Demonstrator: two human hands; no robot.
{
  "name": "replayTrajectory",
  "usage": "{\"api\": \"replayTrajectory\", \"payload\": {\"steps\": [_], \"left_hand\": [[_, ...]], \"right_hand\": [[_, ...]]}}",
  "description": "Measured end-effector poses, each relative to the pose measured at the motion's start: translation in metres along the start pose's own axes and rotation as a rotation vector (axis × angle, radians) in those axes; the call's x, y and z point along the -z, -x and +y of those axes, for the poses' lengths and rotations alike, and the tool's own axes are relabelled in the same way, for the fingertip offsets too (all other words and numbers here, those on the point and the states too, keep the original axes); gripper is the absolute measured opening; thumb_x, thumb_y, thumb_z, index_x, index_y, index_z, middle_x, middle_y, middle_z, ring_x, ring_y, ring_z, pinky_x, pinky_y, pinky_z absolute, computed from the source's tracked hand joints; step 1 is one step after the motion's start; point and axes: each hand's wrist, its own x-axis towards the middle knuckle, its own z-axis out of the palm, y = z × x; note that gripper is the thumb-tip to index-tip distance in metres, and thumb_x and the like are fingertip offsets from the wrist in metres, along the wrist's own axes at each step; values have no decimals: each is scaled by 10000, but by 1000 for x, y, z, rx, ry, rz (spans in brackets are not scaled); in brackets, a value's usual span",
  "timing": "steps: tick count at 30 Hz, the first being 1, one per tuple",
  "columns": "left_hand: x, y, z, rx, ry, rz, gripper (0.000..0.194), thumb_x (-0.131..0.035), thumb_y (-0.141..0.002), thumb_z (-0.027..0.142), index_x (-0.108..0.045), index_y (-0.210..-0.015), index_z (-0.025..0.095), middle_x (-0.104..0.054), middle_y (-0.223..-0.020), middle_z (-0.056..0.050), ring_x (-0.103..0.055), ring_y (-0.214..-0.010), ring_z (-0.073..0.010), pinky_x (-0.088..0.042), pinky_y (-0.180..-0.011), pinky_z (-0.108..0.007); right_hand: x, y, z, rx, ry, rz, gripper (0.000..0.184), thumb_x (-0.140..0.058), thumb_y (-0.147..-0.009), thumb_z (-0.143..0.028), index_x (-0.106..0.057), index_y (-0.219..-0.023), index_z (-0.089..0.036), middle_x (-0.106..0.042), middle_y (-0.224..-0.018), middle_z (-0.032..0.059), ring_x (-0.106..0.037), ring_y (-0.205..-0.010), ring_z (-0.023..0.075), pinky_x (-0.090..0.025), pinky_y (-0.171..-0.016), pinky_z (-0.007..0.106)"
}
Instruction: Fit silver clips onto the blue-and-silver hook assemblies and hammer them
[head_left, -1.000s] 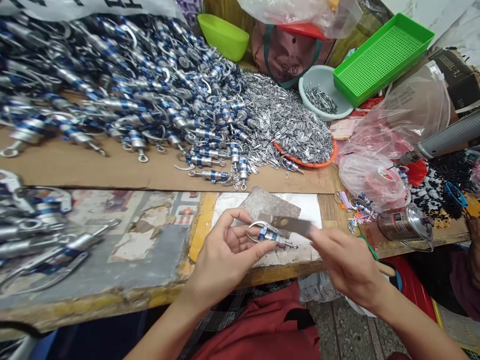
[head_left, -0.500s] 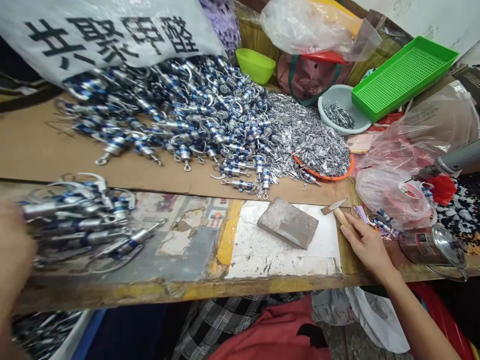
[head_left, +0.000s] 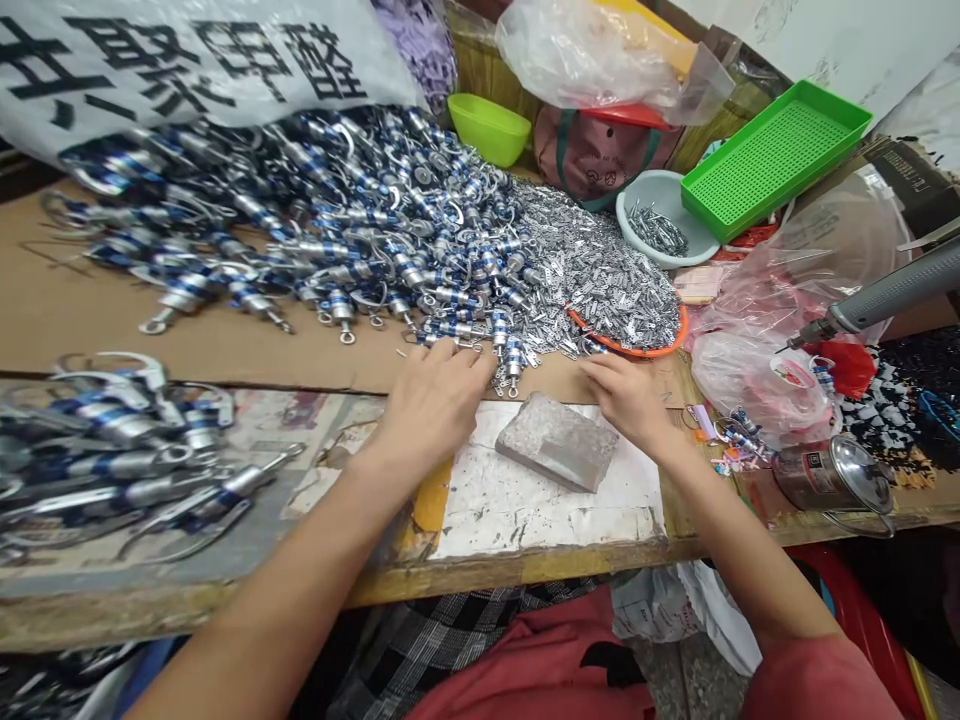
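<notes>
My left hand reaches to the front edge of a heap of blue-and-silver metal fittings. Its fingers are curled over one fitting, which they mostly cover. To the right, my right hand is closed, its fingertips at a small blue-and-silver fitting by the orange tray's rim; whether it grips that piece is hard to see. Between and just below the hands lies a grey stone block on a white sheet. The small hammer is not visible now.
Flat metal tabs fill an orange tray. Behind it stand a pale blue bowl of pins and a green perforated tray. A power screwdriver juts in from the right, above a metal mug. More fittings lie left.
My left hand has moved right from the near-left fittings to the main heap. My right hand has let go of the hammer and moved left and up toward the orange tray. The view has shifted slightly.
</notes>
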Motion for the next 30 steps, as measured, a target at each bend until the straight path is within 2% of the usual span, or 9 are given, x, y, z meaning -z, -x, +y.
{"api": "replayTrajectory", "payload": {"steps": [2, 5, 8, 11, 13, 17, 22, 27, 30], "left_hand": [[1, -4, 4, 29, -8, -20, 349, -405, -746, 60, -666, -972, 110, -663, -756, -163, -569, -821, -351, -410, -687, -436], [18, 4, 7, 85, 16, 95, 389, -446, -791, 175, -596, -1140, 94, -659, -806, -141, -576, -732, -289, -434, -658, -403], [33, 20, 19, 232, 462, 262, 471, -558, -786, 291, -525, -1238, 166, -658, -909, -73, -581, -664, -173, -480, -640, -311], [31, 38, 39, 473, 1182, 93, 332, -710, -664, 326, -673, -976, 217, -698, -795, -15, -623, -593, -138, -516, -562, -252], [20, 49, 52, 651, 1312, -32, 315, -773, -578, 308, -710, -867, 198, -719, -689, -17, -647, -566, -157, -535, -550, -256], [-2, 64, 64, 810, 1252, -47, 329, -799, -514, 276, -743, -828, 196, -738, -667, -25, -669, -620, -198, -559, -631, -300], [-12, 67, 62, 611, 1097, 78, 231, -801, -503, 305, -757, -724, 254, -739, -793, -18, -669, -715, -205, -558, -632, -269], [-13, 65, 65, 549, 1107, 30, 214, -786, -548, 294, -752, -756, 259, -729, -755, -17, -663, -677, -186, -547, -607, -249], [-13, 67, 67, 571, 1094, 61, 153, -786, -552, 288, -751, -699, 262, -734, -751, -13, -670, -710, -196, -556, -671, -265]], "right_hand": [[-6, -28, -11, 23, 16, -70, 267, -449, -836, -63, -646, -963, -192, -638, -1032, 74, -577, -962, 189, -464, -789, 291], [-12, -51, -24, 3, 46, -133, 246, -448, -786, 1, -655, -809, -130, -644, -870, 132, -590, -854, 235, -454, -695, 317], [-13, -58, -26, -22, 39, -131, 265, -438, -745, 40, -644, -831, -104, -619, -916, 160, -587, -842, 255, -448, -677, 338], [-9, -55, -19, -44, -8, -84, 331, -458, -707, 51, -622, -944, -114, -583, -1047, 145, -580, -890, 238, -460, -704, 333], [-2, -47, -15, -49, -45, -44, 341, -458, -729, 37, -611, -984, -132, -590, -1063, 108, -571, -940, 201, -465, -765, 310], [20, -9, -28, -56, -316, 132, 192, -482, -829, -97, -622, -948, -153, -649, -897, 45, -601, -838, 136, -495, -733, 260], [28, 23, -44, 50, -489, 289, 208, -484, -800, -93, -673, -806, -180, -660, -787, 38, -606, -753, 132, -500, -695, 265], [10, 10, -24, -227, -634, 237, 157, -553, -753, -126, -689, -833, -139, -676, -790, 59, -621, -702, 137, -513, -636, 257], [6, 11, -17, -261, -724, 179, 182, -569, -766, -168, -684, -902, -130, -690, -839, 62, -636, -687, 128, -517, -604, 233]]}}
